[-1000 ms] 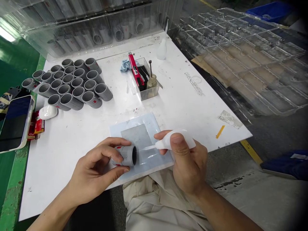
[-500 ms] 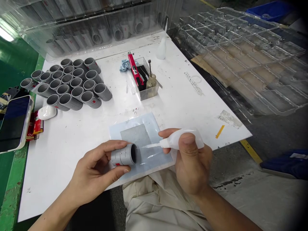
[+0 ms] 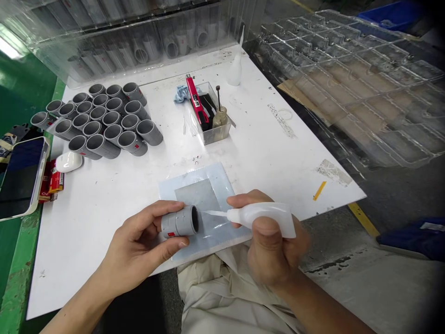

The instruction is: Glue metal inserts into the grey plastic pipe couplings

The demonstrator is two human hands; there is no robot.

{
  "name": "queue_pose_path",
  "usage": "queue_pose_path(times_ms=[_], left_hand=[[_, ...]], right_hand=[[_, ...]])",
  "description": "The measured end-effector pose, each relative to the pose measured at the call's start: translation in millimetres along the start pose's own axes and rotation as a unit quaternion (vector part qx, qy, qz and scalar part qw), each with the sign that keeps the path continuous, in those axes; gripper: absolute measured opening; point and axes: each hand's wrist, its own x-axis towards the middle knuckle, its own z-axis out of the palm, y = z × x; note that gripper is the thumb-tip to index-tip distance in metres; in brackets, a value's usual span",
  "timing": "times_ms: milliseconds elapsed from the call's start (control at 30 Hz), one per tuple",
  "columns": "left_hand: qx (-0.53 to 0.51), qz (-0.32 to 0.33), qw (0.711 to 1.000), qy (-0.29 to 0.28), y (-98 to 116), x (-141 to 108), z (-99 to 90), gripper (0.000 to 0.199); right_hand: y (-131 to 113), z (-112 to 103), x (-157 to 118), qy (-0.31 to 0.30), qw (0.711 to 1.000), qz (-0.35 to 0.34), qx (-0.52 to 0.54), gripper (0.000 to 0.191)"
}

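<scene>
My left hand (image 3: 139, 246) grips a grey cylinder (image 3: 179, 222) between thumb and fingers, its dark open end turned right and a small red mark low on its side. A white squeeze bottle (image 3: 262, 215) lies in the grasp of my right hand (image 3: 274, 250), thumb on its near side. The bottle's thin nozzle points left, its tip close to the cylinder's open end; whether they touch I cannot tell. Beneath both is a light blue sheet (image 3: 222, 176) with a grey square (image 3: 198, 192) on it.
Several grey cylinders (image 3: 112, 118) stand grouped at the table's left, near a white case (image 3: 69, 161) and a phone (image 3: 22, 178). Farther back are a clear box (image 3: 216, 134) with a red cutter (image 3: 196, 99) and a jar (image 3: 219, 118), and another squeeze bottle (image 3: 235, 69).
The bottle in my right hand has tilted, its rear end now lower and its nozzle tip slightly farther left. My left hand still holds the cylinder, nearly in the same place.
</scene>
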Motion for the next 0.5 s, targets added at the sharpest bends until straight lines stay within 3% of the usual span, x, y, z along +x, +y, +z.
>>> queue_pose_path(times_ms=[500], left_hand=[[-0.024, 0.048, 0.998, -0.015, -1.2, 1.6, 0.5, 0.053]], right_hand=[[-4.1, -2.2, 0.5, -0.008, 0.999, 0.04, -0.027, 0.024]])
